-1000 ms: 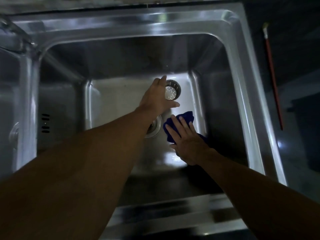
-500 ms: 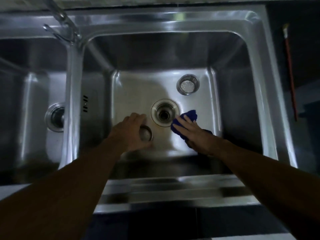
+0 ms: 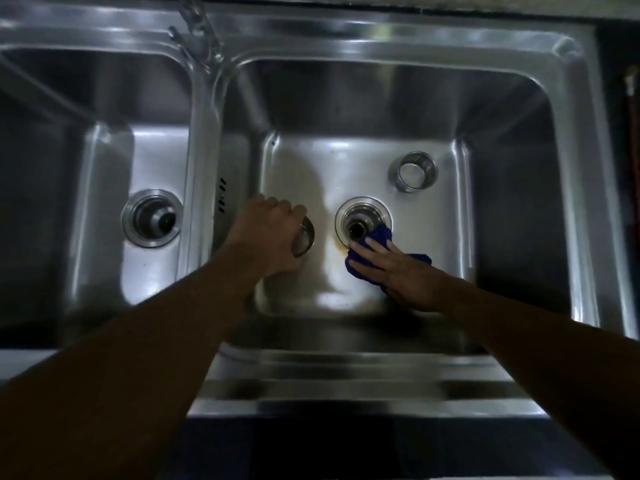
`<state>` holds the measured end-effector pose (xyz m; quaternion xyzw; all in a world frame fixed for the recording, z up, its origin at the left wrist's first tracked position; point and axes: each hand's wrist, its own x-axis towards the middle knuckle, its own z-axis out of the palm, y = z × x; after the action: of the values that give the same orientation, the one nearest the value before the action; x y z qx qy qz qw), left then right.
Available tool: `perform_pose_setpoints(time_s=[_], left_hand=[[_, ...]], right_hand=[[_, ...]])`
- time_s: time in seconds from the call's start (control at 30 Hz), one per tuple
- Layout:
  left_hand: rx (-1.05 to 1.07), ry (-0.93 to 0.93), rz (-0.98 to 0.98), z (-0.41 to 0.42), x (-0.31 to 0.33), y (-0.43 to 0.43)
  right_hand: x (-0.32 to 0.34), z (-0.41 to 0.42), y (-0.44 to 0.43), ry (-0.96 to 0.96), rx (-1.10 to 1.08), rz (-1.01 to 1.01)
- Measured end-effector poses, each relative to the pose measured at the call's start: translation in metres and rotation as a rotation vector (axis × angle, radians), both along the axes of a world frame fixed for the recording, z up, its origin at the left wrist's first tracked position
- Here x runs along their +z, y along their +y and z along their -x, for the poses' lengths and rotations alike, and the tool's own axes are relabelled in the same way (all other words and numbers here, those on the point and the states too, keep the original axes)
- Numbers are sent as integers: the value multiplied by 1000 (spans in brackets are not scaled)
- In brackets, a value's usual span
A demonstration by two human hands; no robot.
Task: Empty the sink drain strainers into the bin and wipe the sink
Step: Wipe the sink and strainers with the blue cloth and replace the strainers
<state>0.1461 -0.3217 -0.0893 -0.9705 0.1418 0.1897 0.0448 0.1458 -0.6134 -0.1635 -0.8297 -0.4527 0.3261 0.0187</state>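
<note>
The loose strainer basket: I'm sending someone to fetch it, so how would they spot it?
Look in the right basin of the double steel sink. On its floor, beyond and right of the open drain, stands a small round metal cup, the strainer basket. Unlike the strainer in the left hand, nobody touches it.

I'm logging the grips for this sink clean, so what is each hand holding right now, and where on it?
The left hand grips a round metal strainer part from above, by its rim. The right hand presses flat on a blue cloth beside the open drain, not gripping it.
</note>
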Motion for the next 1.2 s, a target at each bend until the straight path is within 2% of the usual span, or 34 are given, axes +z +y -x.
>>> perform_pose_setpoints(time_s=[0.1,0.17,0.3,0.37,0.47,0.53,0.6,0.7,0.8,0.97,1.07,1.2], left_hand=[[-53,-61,-87,-20,22,20],[-98,-64,-119,-29,31,33],[-141,-85,-79,-26,34,52],[-123,-109,-35,-22,34,51],[-88,-119,37,-23,37,50],[-76,-108,75,-23,37,51],[-66,-105,103,-22,38,52],[-46,-121,164,-23,37,53],[-49,-140,201,-26,36,54],[-72,-182,197,-28,29,56],[-66,-181,191,-29,26,58],[-62,-169,195,-28,25,59]], right_hand=[[-5,-12,34,-53,12,-1],[-12,-25,65,-115,-54,7],[-18,-40,107,-188,-169,13],[-18,-35,114,-188,-118,15],[-15,-5,127,-77,132,-63],[-12,16,131,-30,331,-8],[-10,21,119,18,423,12],[-2,8,86,26,463,24],[-1,-5,73,-43,273,33],[-17,-15,137,-162,65,-30],[-28,3,168,-165,169,-50],[-27,28,148,-16,387,-94]])
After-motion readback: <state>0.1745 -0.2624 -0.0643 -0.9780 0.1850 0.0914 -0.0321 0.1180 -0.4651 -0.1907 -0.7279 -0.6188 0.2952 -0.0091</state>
